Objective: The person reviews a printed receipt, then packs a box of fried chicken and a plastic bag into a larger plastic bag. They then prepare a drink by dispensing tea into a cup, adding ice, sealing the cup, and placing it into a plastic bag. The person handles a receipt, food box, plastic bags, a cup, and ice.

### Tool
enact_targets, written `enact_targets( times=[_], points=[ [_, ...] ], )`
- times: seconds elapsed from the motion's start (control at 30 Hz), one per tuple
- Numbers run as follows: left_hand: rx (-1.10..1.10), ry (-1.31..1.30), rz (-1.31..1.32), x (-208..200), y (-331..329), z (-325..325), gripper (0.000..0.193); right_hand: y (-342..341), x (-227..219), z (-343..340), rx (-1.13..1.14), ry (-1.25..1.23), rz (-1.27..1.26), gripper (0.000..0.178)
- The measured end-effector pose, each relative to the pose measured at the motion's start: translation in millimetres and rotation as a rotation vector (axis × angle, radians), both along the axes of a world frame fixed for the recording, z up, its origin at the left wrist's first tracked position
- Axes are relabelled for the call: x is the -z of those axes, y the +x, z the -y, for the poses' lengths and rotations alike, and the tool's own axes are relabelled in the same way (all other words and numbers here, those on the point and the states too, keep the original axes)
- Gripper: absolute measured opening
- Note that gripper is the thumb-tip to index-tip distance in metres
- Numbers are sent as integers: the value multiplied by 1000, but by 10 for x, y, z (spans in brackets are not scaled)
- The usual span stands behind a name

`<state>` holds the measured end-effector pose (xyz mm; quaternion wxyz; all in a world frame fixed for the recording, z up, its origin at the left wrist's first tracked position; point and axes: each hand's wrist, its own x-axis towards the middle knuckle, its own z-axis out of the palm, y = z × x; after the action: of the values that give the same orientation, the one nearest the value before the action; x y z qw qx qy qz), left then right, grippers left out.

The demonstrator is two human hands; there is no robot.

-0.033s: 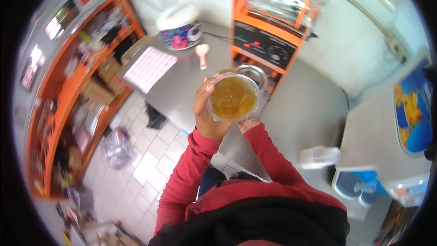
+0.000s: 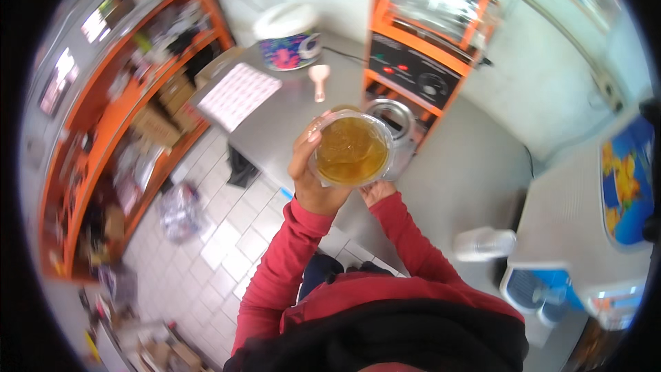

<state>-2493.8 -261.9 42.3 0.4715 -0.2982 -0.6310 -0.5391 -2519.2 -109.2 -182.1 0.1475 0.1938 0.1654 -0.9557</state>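
My left hand (image 2: 313, 179) is closed around the side of a clear plastic cup (image 2: 352, 148) filled with amber-brown liquid. The cup is tilted so that its round top faces me, and a shiny clear film seems to cover it. Just below and behind the cup is my right hand (image 2: 378, 193), close against its lower edge; the cup hides its fingers, so I cannot tell its grip. Right beyond the cup, a round metal ring holder (image 2: 394, 118) sticks out from an orange machine with a black control panel (image 2: 413, 72).
On the grey metal counter (image 2: 454, 172) are a pink scoop (image 2: 319, 81), a pink-and-white patterned sheet (image 2: 239, 95) and a white-lidded colourful tub (image 2: 288, 38). Stacked clear cups (image 2: 484, 244) lie at right beside a pale dispenser (image 2: 571, 207). Orange shelves (image 2: 131, 124) stand left.
The view has shifted slightly, so the counter and machine sit a little farther right. Both hands and the cup keep nearly the same pose.
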Motion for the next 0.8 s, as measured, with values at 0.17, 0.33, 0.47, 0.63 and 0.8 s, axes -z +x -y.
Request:
enact_targets(
  times=[0.17,0.33,0.47,0.63,0.8],
  points=[
    [-273,97,162,-420,1017,837,73,641,184,712,-566,-2,-63,46],
    [-428,687,339,-554,2306,1559,56,1258,131,1495,-1111,48,-87,48],
    [-655,839,110,-695,3544,1874,50,1749,41,2209,-1416,75,-177,48],
    [-948,713,77,-1050,5440,1813,52,2807,-84,3225,-1747,121,-315,47],
    [-1239,699,99,-1410,7090,1392,52,4492,-97,4120,-2009,195,-486,45]
  ],
)
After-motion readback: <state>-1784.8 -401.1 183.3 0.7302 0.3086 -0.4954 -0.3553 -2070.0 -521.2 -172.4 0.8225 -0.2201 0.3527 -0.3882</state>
